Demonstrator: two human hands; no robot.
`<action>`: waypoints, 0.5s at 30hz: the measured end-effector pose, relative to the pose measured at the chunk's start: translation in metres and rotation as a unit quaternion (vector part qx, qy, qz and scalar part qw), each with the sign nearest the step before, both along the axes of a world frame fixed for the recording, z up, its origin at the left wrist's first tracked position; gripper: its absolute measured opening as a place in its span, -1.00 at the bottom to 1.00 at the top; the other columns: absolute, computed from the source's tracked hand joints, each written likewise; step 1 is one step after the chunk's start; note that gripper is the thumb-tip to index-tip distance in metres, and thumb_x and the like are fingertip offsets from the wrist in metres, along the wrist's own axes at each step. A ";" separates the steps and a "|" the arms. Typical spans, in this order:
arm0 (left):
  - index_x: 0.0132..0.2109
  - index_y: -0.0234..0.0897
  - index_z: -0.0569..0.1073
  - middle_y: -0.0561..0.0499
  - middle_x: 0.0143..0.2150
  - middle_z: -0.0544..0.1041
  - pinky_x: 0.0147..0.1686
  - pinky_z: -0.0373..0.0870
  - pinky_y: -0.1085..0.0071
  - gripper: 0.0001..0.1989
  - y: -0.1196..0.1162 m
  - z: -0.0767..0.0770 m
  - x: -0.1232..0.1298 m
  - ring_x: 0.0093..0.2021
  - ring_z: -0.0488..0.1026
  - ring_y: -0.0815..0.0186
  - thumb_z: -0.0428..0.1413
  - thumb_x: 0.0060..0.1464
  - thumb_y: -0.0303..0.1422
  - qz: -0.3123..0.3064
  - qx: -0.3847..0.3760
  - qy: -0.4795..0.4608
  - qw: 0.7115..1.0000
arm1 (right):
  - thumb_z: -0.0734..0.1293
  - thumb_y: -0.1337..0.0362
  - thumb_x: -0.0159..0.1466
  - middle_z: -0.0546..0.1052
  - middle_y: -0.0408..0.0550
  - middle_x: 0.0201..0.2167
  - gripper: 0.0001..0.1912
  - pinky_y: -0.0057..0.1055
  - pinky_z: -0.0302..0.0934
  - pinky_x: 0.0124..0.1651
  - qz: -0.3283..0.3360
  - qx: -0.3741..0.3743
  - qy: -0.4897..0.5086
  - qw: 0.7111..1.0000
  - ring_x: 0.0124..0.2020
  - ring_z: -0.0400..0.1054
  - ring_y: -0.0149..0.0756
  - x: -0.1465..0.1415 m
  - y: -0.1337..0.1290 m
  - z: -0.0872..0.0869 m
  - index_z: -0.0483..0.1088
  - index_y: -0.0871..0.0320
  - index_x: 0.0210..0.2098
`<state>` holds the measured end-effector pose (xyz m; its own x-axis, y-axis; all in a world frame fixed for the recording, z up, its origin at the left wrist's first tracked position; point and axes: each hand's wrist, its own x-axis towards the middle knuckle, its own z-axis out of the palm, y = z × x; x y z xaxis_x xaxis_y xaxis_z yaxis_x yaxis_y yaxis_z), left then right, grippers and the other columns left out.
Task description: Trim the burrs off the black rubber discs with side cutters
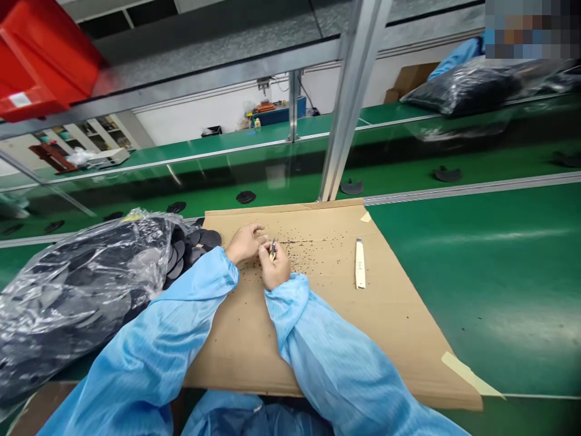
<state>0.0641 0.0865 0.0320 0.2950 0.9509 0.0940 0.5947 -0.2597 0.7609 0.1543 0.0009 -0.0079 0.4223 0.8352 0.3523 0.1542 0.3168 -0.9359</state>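
Observation:
Over the cardboard sheet (254,339), my two hands are close together. My right hand (276,269) is closed around a small hand tool (273,251) with a dark metal tip and a yellowish part; its exact kind is not clear. Just beside it, my left hand (245,243) has its fingers bent inward near the tool's tip, and whatever they pinch is too small or hidden to name. Many tiny black bits (302,251) lie scattered on the cardboard around both hands. To the right rests a pale, flat-handled knife-like tool (360,266) with a dark end.
A clear plastic bag (86,284) of dark round pieces lies at left, some spilling out as loose black discs (181,251). Behind the cardboard rises a metal post (347,109). Black parts (246,197) sit along the green belt. A red bin (45,54) hangs upper left.

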 end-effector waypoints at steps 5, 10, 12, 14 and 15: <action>-0.14 -0.26 0.51 -0.18 -0.09 0.47 0.06 0.23 0.18 -0.67 -0.048 0.009 -0.057 -0.03 0.38 0.01 0.26 -0.13 -0.32 -0.037 0.055 0.108 0.992 | 0.22 0.07 0.18 0.41 -0.14 -0.50 -0.75 -0.39 0.15 -0.33 -0.031 -0.023 0.030 0.999 -0.46 0.27 -0.33 0.004 0.007 -0.009 0.31 0.14 -0.41; 0.00 -0.33 0.43 -0.28 0.05 0.37 0.10 0.18 0.10 -0.54 -0.069 0.010 -0.105 0.08 0.28 -0.07 0.24 -0.08 -0.27 0.000 0.100 0.314 0.944 | 0.25 0.08 0.17 0.36 -0.19 -0.55 -0.76 -0.42 0.11 -0.37 -0.021 -0.027 0.014 0.999 -0.50 0.22 -0.35 0.004 0.008 -0.010 0.31 0.14 -0.42; 0.05 -0.38 0.40 -0.33 0.11 0.32 0.11 0.17 0.09 -0.49 -0.072 0.004 -0.114 0.12 0.23 -0.10 0.19 -0.02 -0.19 0.009 0.104 0.357 0.928 | 0.26 0.08 0.17 0.34 -0.20 -0.56 -0.76 -0.43 0.09 -0.39 -0.013 -0.018 0.001 1.000 -0.51 0.20 -0.36 0.003 0.006 -0.007 0.31 0.14 -0.42; 0.07 -0.39 0.39 -0.33 0.14 0.30 0.12 0.15 0.11 -0.51 -0.071 -0.003 -0.119 0.15 0.21 -0.08 0.13 0.05 -0.19 0.000 0.111 0.369 0.923 | 0.26 0.08 0.16 0.33 -0.21 -0.57 -0.76 -0.43 0.09 -0.40 -0.004 -0.015 -0.003 1.000 -0.52 0.19 -0.37 0.002 0.004 -0.005 0.31 0.14 -0.41; 0.07 -0.39 0.39 -0.31 0.12 0.31 0.13 0.15 0.13 -0.56 -0.070 -0.006 -0.120 0.14 0.22 -0.04 0.09 0.09 -0.22 -0.008 0.117 0.364 0.924 | 0.26 0.08 0.16 0.32 -0.21 -0.57 -0.76 -0.43 0.09 -0.40 -0.001 -0.015 -0.003 1.000 -0.52 0.19 -0.37 0.002 0.004 -0.005 0.31 0.14 -0.41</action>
